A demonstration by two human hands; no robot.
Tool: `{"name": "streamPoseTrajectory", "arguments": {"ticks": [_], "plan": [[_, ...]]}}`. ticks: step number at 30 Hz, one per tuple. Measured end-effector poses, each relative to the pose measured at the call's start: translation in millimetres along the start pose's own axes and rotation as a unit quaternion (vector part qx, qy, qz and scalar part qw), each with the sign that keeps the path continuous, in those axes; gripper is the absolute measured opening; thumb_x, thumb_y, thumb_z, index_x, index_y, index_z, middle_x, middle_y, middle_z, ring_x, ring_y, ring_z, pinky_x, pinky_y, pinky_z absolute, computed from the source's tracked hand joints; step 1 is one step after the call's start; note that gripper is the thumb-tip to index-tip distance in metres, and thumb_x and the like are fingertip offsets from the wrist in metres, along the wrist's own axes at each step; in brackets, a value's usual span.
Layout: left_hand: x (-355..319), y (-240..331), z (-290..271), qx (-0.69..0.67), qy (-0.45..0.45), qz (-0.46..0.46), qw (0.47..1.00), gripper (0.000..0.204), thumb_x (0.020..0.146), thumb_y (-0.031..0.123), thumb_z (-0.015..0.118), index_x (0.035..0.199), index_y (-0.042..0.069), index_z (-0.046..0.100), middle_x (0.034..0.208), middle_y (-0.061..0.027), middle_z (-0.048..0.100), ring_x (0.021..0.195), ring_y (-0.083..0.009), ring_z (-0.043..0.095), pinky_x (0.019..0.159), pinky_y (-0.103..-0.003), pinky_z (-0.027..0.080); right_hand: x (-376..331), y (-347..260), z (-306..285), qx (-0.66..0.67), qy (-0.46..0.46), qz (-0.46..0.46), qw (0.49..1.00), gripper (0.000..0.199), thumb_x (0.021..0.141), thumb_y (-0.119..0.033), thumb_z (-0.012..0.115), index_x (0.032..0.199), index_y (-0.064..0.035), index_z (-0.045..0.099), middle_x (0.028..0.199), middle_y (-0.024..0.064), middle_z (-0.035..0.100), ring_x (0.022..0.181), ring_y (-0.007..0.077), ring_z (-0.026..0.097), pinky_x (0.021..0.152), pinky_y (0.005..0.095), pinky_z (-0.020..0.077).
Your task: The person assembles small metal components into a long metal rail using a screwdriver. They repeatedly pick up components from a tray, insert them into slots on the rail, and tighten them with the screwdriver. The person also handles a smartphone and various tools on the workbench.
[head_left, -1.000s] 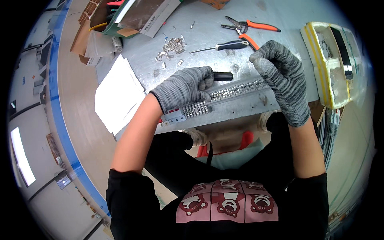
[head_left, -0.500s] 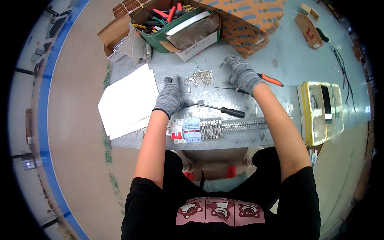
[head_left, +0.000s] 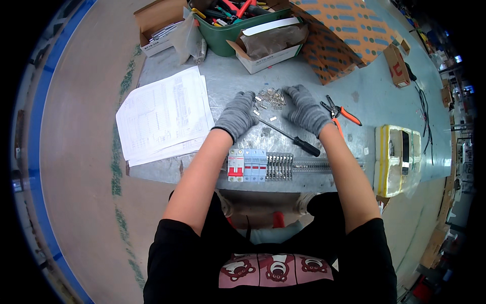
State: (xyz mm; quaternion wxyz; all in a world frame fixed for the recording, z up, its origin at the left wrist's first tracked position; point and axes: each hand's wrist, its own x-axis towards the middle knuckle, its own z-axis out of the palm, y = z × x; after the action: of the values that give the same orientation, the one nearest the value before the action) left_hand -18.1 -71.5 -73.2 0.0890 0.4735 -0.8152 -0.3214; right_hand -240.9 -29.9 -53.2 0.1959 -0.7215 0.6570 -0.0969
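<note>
Both my hands wear grey knit gloves. My left hand [head_left: 238,114] and my right hand [head_left: 304,107] rest on the grey table on either side of a small heap of metal terminals [head_left: 271,98], fingertips touching the pieces. Whether either hand pinches one is not visible. A black-handled screwdriver [head_left: 293,138] lies between my forearms. Nearer to me lies a mounting rail [head_left: 314,165] carrying a red-and-white breaker [head_left: 235,165], blue breakers [head_left: 255,165] and a row of grey terminal blocks [head_left: 279,166].
A stack of printed sheets [head_left: 164,114] lies at the left. Orange-handled pliers [head_left: 340,110] lie to the right. A yellow-rimmed clear case [head_left: 397,160] stands at the far right. A green bin of tools [head_left: 238,23], cardboard boxes [head_left: 273,43] and a patterned carton [head_left: 344,35] line the back.
My hands left the rail and the screwdriver and reached forward to the heap of metal terminals. The view tilted, bringing the boxes at the back into sight.
</note>
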Motion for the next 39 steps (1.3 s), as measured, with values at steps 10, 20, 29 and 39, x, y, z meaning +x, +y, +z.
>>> {"name": "streamPoseTrajectory", "arguments": {"ticks": [10,20,29,39], "plan": [[-2,17,-4,-0.007,0.038,-0.056,0.998,0.060,0.071,0.020,0.080,0.119,0.001,0.050,0.108,-0.0192,0.061,0.104,-0.0330,0.059,0.092,-0.039,0.047,22,-1,17,-0.095,0.018,-0.030,0.995,0.116,0.052,-0.048,0.087,0.143,-0.0004,0.031,0.147,0.0232,0.031,0.139,0.0375,0.026,0.117,0.0413,0.0212],[16,1,12,-0.120,0.144,0.018,0.982,0.041,0.079,0.000,0.067,0.117,0.000,0.052,0.100,-0.0130,0.059,0.091,-0.0215,0.061,0.084,-0.032,0.050,40,-19,29,-0.058,0.032,-0.103,0.992,0.113,0.058,-0.057,0.080,0.144,-0.0024,0.031,0.149,0.0223,0.031,0.141,0.0388,0.024,0.116,0.0426,0.0215],[13,-24,-27,-0.209,0.202,-0.049,0.955,0.027,0.085,0.005,0.061,0.112,0.003,0.057,0.087,-0.0079,0.061,0.075,-0.0153,0.059,0.073,-0.028,0.050,52,-36,44,-0.087,0.066,-0.152,0.982,0.071,0.071,-0.055,0.071,0.122,-0.0065,0.060,0.130,0.0191,0.052,0.122,0.0335,0.046,0.108,0.0412,0.0330],[3,-22,-44,-0.304,0.168,-0.091,0.933,0.030,0.089,0.013,0.062,0.117,0.004,0.057,0.088,-0.0037,0.061,0.074,-0.0101,0.057,0.070,-0.025,0.049,57,-53,35,-0.130,0.005,-0.157,0.979,0.035,0.093,-0.042,0.050,0.097,-0.0089,0.060,0.095,0.0140,0.061,0.087,0.0307,0.064,0.074,0.0433,0.0514]]}}
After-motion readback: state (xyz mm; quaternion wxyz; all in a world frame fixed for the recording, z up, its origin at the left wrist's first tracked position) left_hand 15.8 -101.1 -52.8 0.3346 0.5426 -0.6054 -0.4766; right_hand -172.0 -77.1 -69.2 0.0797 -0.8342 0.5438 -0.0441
